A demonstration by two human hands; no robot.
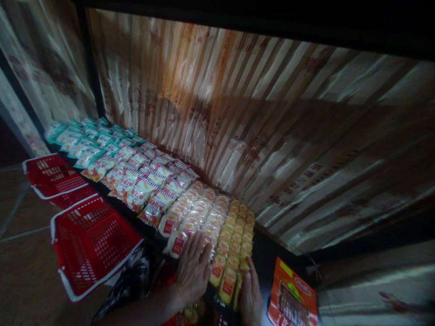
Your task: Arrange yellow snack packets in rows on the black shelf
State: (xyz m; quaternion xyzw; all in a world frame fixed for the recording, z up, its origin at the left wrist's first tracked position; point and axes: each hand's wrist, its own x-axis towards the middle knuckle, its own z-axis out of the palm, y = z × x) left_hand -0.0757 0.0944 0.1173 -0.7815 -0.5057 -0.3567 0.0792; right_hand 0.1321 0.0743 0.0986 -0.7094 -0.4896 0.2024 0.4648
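My left hand [194,271] lies with its fingers stretched out over the near end of the rows of clear-wrapped white snack packets [190,222]. My right hand [251,292] is upright with straight fingers along the right side of the yellow snack packets [234,244], touching or very close to the outer row. Between the two hands, the front yellow packets show red labels. Neither hand is wrapped round a packet. An orange bag of stick-shaped snacks [292,294] rests on the dark shelf to the right of my right hand.
White-and-orange snack bags [139,185] and teal bags [88,140] continue in rows along the dark shelf [268,246] to the left. Red shopping baskets [91,240] with white rims stand on the floor. A black plastic bag [131,280] is below my left forearm. Printed, pleated sheeting [238,113] hangs behind.
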